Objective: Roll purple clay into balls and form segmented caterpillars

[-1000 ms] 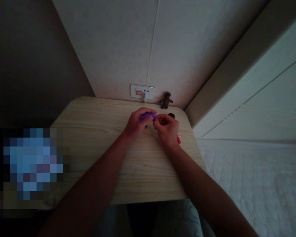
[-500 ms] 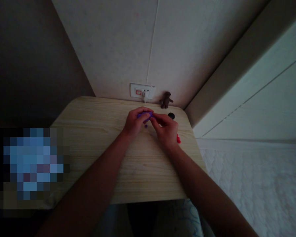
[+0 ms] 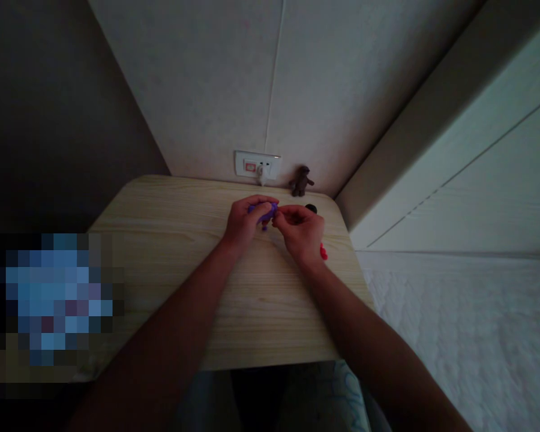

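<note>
A lump of purple modelling clay [image 3: 264, 212] is held in my left hand [image 3: 243, 223], the fingers curled over its far side and the thumb pressed on top. At its right end, the thumb and fingertips of my right hand [image 3: 302, 231] pinch together against the clay. Those fingers partly hide what lies between them. On the table just below the clay sits a small purple ball [image 3: 264, 228]. Close to my right wrist are red pieces [image 3: 324, 252], partly covered by the hand. Behind the right hand a black round piece [image 3: 311, 209] shows.
The light wooden table [image 3: 171, 228] meets the wall, where a socket plate [image 3: 257, 165] holds a plug. A dark brown bear-like figure [image 3: 302, 182] stands at the back right. To the right is a pale cabinet [image 3: 468, 180] above a white quilted surface [image 3: 459, 330]. A blurred-out patch covers the lower left.
My right fingers have shifted slightly at the clay's right end, curling in closer. The whole view has moved a little; my left hand keeps its hold.
</note>
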A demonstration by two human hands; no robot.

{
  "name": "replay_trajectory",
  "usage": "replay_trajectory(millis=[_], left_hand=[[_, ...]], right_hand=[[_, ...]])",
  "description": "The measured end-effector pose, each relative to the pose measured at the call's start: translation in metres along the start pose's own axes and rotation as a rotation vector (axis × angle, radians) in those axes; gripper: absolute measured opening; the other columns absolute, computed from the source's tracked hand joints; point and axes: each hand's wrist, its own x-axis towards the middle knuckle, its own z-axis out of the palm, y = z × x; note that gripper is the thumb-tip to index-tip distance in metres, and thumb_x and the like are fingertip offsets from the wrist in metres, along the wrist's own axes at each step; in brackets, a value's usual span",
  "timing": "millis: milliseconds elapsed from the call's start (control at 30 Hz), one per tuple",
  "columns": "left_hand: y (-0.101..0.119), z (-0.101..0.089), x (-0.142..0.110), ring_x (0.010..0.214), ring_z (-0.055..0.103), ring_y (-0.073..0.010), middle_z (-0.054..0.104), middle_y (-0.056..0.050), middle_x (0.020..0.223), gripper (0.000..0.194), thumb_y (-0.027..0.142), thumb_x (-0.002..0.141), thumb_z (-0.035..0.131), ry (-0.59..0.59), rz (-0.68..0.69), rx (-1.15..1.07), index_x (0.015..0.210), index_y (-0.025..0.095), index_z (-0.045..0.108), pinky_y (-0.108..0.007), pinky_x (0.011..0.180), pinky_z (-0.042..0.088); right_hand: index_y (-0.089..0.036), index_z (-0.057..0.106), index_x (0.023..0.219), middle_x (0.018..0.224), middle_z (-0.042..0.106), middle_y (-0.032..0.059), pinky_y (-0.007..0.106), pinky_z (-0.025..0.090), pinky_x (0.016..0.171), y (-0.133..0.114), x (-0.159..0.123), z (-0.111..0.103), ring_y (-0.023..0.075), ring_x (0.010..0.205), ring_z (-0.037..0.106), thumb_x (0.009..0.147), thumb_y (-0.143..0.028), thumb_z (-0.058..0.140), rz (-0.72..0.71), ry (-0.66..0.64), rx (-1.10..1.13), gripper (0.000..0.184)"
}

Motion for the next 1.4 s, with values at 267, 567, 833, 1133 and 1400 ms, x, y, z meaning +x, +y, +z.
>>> replay_trajectory(millis=[267,567,833,1133,1400], left_hand=[[0.014,0.008,-0.002,0.057,0.058,-0.0123,0.07,-0.004,0.071,0.021,0.034,0.07,0.073,0.09,-0.101,-0.161,0.078,0.015,0.077,-0.025,0.049,0.043],[0.012,0.002,0.002,0.057,0.057,-0.0116,0.07,-0.004,0.072,0.022,0.034,0.07,0.071,0.093,-0.07,-0.147,0.081,0.016,0.078,-0.024,0.049,0.043],[0.008,0.0,0.001,0.055,0.054,-0.0105,0.071,-0.004,0.07,0.022,0.034,0.071,0.073,0.095,-0.011,-0.063,0.08,0.015,0.08,-0.024,0.049,0.04],[0.003,-0.013,0.009,0.064,0.058,-0.0135,0.07,-0.003,0.076,0.021,0.034,0.077,0.063,0.386,0.06,0.093,0.083,0.018,0.076,-0.024,0.054,0.043],[-0.005,-0.023,0.01,0.115,0.061,-0.0289,0.066,-0.013,0.113,0.023,0.024,0.09,0.061,0.427,0.256,0.663,0.107,0.019,0.075,-0.045,0.112,0.046]], right_hand=[[-0.025,0.077,0.092,0.086,0.079,0.0028,0.034,0.064,0.076,0.004,-0.005,-0.004,0.0184,0.075,0.074,0.086,-0.034,0.076,-0.192,-0.052,-0.152,0.011],[-0.028,0.077,0.123,0.115,0.08,0.0075,0.041,0.065,0.097,0.005,-0.004,-0.012,0.0226,0.097,0.078,0.09,-0.04,0.078,-0.292,-0.182,-0.23,0.035],[-0.027,0.082,0.107,0.099,0.083,0.0057,0.036,0.066,0.08,0.004,-0.005,-0.013,0.0205,0.081,0.078,0.093,-0.042,0.073,-0.294,-0.153,-0.297,0.023],[-0.023,0.074,0.105,0.085,0.079,0.0046,0.033,0.063,0.07,0.013,-0.001,-0.013,0.0187,0.072,0.077,0.096,-0.048,0.066,-0.155,-0.016,-0.207,0.028],[-0.026,0.07,0.12,0.099,0.082,0.0051,0.035,0.064,0.085,0.01,-0.001,-0.01,0.0183,0.087,0.08,0.104,-0.054,0.052,-0.167,-0.128,-0.17,0.037]])
